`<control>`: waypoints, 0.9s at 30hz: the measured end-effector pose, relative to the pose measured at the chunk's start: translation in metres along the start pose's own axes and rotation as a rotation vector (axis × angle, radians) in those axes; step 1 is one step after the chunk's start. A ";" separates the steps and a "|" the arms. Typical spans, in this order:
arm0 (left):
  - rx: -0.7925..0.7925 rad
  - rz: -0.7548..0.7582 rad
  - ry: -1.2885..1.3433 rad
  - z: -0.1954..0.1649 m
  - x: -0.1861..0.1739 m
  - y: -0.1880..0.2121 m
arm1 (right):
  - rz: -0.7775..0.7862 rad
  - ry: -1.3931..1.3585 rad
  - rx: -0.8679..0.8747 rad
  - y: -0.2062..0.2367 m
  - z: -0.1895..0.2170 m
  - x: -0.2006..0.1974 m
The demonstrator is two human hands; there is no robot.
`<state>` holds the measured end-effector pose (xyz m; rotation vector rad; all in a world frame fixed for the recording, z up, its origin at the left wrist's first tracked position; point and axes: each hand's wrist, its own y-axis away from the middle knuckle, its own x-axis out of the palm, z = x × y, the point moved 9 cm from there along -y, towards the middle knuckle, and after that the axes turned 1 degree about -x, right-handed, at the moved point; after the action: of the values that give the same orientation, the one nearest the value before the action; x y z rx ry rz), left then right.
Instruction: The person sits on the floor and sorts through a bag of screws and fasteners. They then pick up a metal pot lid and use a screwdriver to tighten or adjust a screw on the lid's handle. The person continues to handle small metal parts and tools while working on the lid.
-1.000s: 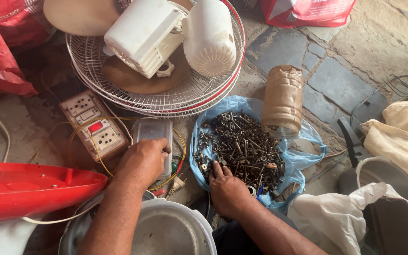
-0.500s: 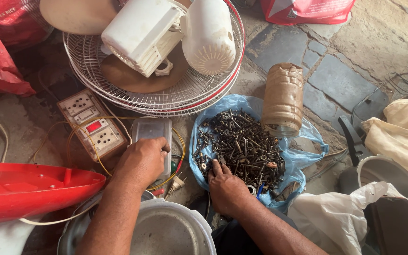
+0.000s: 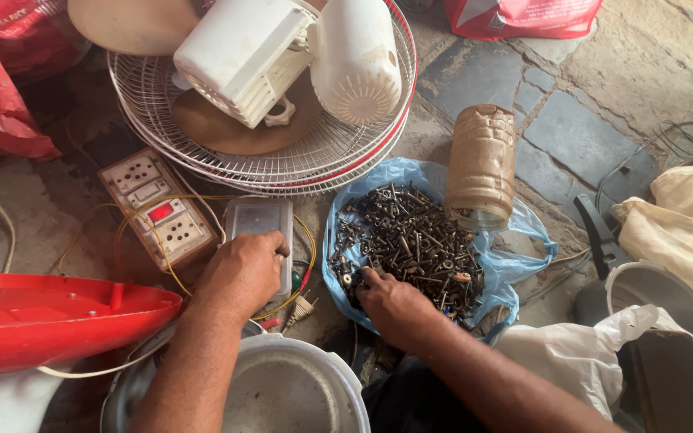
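Screws (image 3: pixel 411 244) lie in a loose dark heap on a blue plastic bag (image 3: pixel 515 248) spread on the stone floor (image 3: pixel 579 136), right of the frame's centre. Your right hand (image 3: pixel 391 303) rests at the lower left edge of the heap, fingers curled down among the pieces; I cannot tell whether its grip has closed on one. Your left hand (image 3: pixel 241 271) lies clenched over the near end of a small clear plastic box (image 3: pixel 260 224), just left of the bag.

These pieces look small, hard and light, likely greasy or rusty, so they should slip and tangle. I would pinch one by its shank between thumb and forefinger instead of scooping. The bag is thin and soft; it will shift if you drag across it.

A brown jar (image 3: pixel 483 164) lies tipped at the heap's upper right. A switchboard (image 3: pixel 158 208) with yellow wire sits left of the box, and a fan guard (image 3: pixel 282 152) holding white fan parts fills the upper centre.
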<state>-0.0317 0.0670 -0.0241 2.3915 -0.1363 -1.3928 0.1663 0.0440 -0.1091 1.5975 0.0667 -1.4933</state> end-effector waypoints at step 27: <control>0.018 -0.004 -0.003 0.006 0.006 -0.006 | -0.412 0.054 -0.386 -0.006 -0.008 -0.055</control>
<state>-0.0339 0.0691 -0.0338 2.4055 -0.1456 -1.4027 0.1544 0.0812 -0.0685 1.3560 0.7090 -1.6216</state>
